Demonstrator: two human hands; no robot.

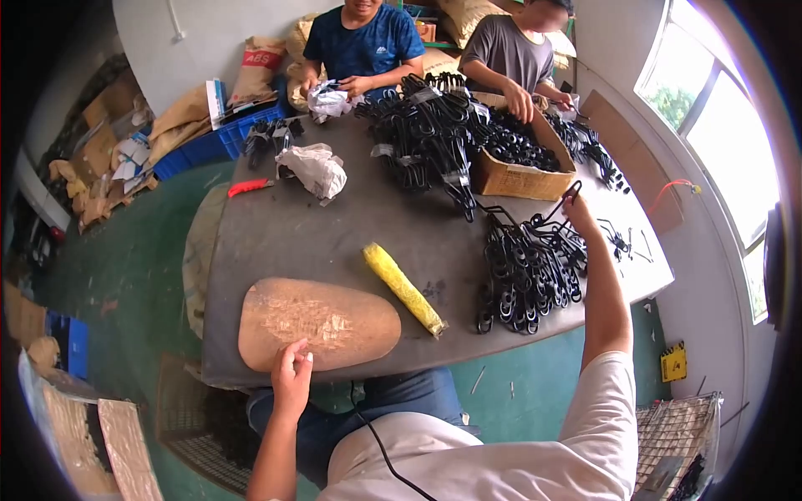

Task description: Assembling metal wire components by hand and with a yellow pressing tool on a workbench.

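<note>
My left hand [292, 380] is at the near edge of a worn, rounded brown board [322, 326]. Its fingers are drawn together in a pinch, and whatever they may hold cannot be made out. Stretched out to the right, my right hand [576, 213] grips a thin black hook-shaped piece [565, 199], which points up toward the cardboard box. Just below that hand lies a spread of black looped pieces [530, 271]. A yellow wrapped roll [404, 289] rests slantwise on the table between the board and these pieces.
A tall heap of bundled black pieces [426, 134] stands beside a cardboard box [526, 179] of small black parts. Two people work across the grey table [334, 234]. A red-handled cutter [249, 187] and crumpled white bag [313, 171] lie far left. Wire baskets [188, 409] flank me.
</note>
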